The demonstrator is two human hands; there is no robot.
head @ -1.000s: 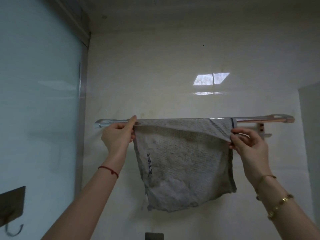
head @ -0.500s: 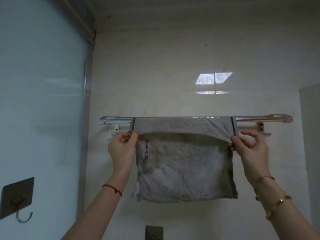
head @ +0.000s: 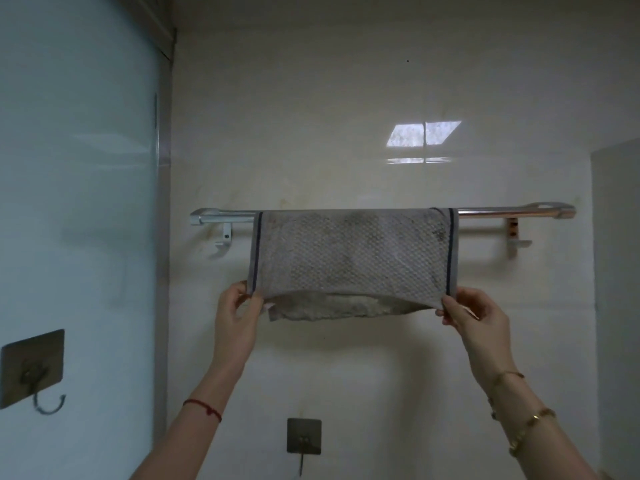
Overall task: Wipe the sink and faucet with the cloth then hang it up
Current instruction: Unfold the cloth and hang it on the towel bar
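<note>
Two wall hooks (head: 32,370) (head: 303,436) (adhesive)

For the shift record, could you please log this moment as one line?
phase: hanging | cloth: draped over towel bar | left hand: pinching front lower corner | right hand: pinching other front corner | release: not yet

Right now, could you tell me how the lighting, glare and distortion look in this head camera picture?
Head view: dim, greenish light; a bright window reflection glares on the glossy cream wall tile. Wide-angle bending curves the frosted glass panel at the left edge. The grey waffle-weave cloth over the silver metal towel rail is sharp; the left hand and right hand pinching its lower corners show no blur.
</note>
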